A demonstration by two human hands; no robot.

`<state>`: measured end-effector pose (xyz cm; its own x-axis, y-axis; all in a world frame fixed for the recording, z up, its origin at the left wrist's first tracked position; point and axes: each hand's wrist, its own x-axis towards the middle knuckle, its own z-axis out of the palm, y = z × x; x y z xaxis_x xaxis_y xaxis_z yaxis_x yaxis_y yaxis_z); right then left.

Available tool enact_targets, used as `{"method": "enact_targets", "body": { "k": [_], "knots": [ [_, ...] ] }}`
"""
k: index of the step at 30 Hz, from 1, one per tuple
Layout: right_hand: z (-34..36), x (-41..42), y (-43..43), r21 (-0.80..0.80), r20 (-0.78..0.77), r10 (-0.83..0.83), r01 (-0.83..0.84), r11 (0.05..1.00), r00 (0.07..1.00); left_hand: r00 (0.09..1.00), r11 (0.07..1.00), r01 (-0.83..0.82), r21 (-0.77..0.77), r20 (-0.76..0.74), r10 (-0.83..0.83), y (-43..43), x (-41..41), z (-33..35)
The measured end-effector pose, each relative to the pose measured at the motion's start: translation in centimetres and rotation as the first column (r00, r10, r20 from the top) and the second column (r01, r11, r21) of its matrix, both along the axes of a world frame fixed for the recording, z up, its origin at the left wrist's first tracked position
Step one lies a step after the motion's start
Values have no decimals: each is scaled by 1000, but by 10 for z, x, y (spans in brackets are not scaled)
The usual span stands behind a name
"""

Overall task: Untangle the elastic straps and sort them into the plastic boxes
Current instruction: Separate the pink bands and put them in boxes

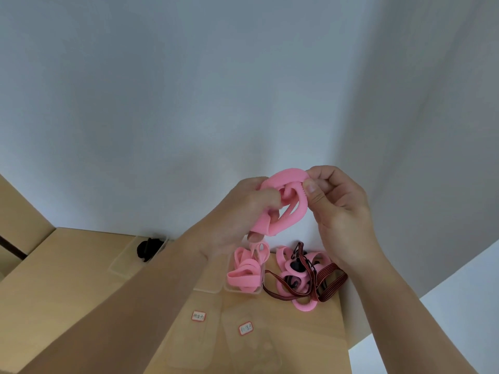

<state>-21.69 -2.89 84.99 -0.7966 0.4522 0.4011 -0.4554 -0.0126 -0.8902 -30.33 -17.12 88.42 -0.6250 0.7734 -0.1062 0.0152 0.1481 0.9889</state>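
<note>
Labels (pixel 198 316) in front of the pink box (pixel 243 290) are too small to read. Left of it, forearm (pixel 151 292) hides most of another box (pixel 208 290); black lump (pixel 149 249) beyond is unclear.

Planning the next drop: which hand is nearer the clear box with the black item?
Left. The left hand is raised right of the box; the right hand is farther right, past the pink strap.

The head camera is looking forward and down, close over the left hand (pixel 237 211) and right hand (pixel 337 209); the wall (pixel 189 76) is filling the top.
</note>
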Motion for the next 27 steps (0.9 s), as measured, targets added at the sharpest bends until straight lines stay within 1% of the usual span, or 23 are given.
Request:
{"method": "enact_targets", "body": {
  "k": [2,6,9,12,16,18,21,23,27],
  "knots": [
    [1,0,2,-92,-15,51,-52,994,999,998,998,-56,26,2,56,1,1,-4],
    [0,1,4,-196,-24,96,-99,976,995,981,988,-155,23,-117,157,1,2,-10],
    [2,3,8,-203,-2,123,-121,972,992,975,993,-113,42,-187,119,-1,2,-10],
    [8,5,12,-255,55,222,-201,946,974,973,998,-45,38,-224,53,-4,2,-9],
    [9,6,17,-447,143,421,-320,835,896,977,994,99,51,-196,-88,-7,1,-9],
    [7,6,17,-501,187,483,-341,796,855,983,990,117,73,-150,-105,-8,1,-12],
    [4,6,15,-482,211,448,-306,821,869,995,997,11,76,-95,-4,-6,3,-21],
    [2,6,14,-462,224,420,-283,840,879,993,996,-46,78,-101,53,-4,5,-27],
    [0,7,16,-439,255,429,-291,850,866,985,998,-49,45,-162,56,-7,6,-32]
  ]
}}
